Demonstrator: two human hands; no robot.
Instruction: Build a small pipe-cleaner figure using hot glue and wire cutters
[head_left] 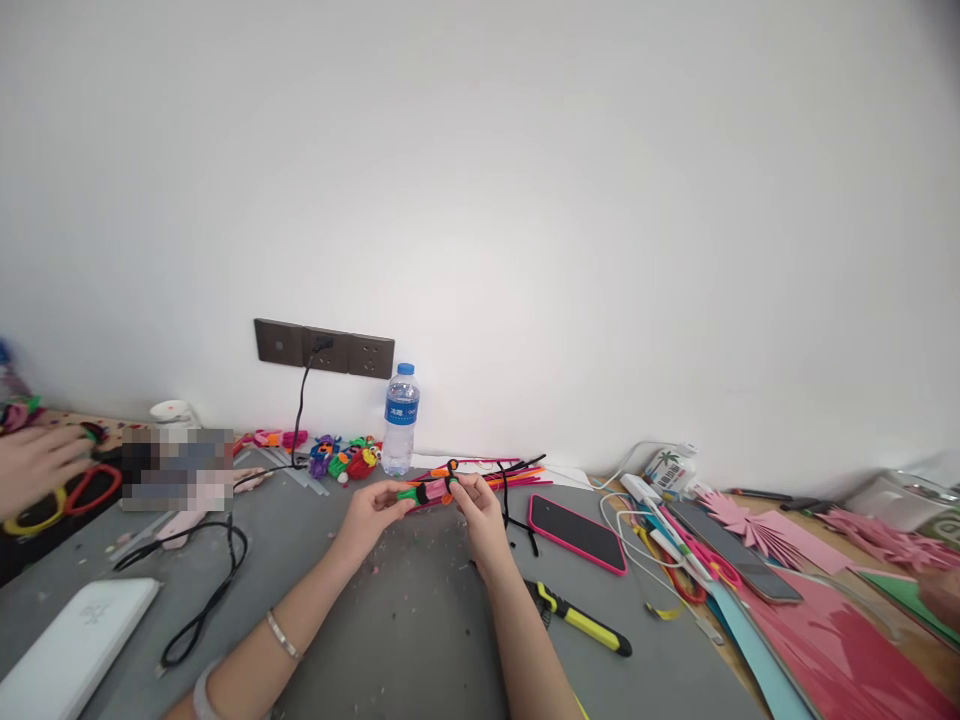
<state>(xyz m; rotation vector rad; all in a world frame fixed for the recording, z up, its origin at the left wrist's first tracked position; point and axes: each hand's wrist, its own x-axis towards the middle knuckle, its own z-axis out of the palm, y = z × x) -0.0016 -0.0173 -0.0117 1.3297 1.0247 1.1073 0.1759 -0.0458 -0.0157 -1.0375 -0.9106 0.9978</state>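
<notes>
Between my two hands is a small pipe-cleaner figure (435, 490) in pink, green and black. My left hand (375, 508) pinches its green end, fingers closed. The fingers of my right hand (478, 500) are closed on its other end, by a black pipe cleaner that sticks up in a small loop. Behind my hands lies a bundle of pipe cleaners (525, 478) in orange, pink and red. A bent black pipe cleaner (505, 495) stands out beside my right hand. Yellow-and-black pliers (589, 625) lie right of my right forearm.
A water bottle (400, 430) stands against the wall beside several finished pipe-cleaner figures (349, 458). A pink-cased phone (577, 533) lies to the right, near white cables and coloured paper (847, 640). On the left are a white power bank (79, 645), a black cable, scissors (94, 490) and another person's hand (45, 460).
</notes>
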